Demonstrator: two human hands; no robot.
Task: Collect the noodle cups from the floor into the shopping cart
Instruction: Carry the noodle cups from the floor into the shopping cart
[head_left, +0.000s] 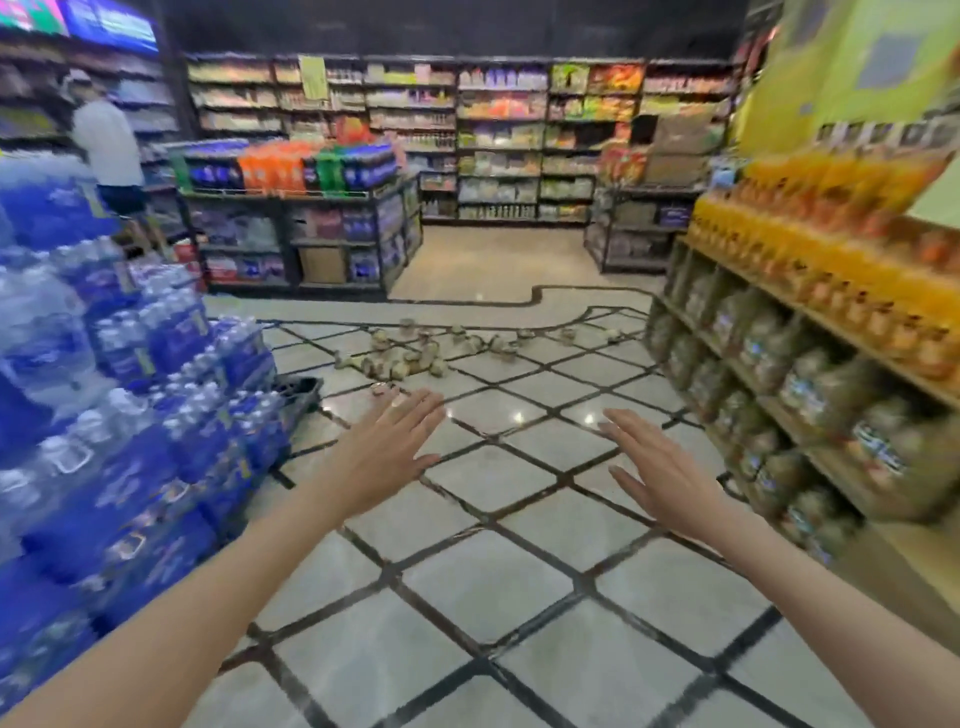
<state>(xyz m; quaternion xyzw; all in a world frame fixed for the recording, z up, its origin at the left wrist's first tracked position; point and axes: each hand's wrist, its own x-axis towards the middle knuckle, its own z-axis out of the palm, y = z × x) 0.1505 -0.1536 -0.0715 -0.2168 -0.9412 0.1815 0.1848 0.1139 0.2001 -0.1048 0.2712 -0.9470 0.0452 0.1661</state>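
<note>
Ahead, noodle cups (415, 356) scattered on floor (519, 571); hands empty

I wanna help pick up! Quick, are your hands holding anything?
Left hand: open, fingers straight, holding nothing.
Right hand: open, fingers straight, holding nothing.

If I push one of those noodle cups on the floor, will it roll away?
Probably. The noodle cups look round, and several seem to lie tipped over, so a nudge may roll them in a curve. The floor is glossy tile, so upright ones likely slide easily. They look small, probably light, though blur hides details.
</note>
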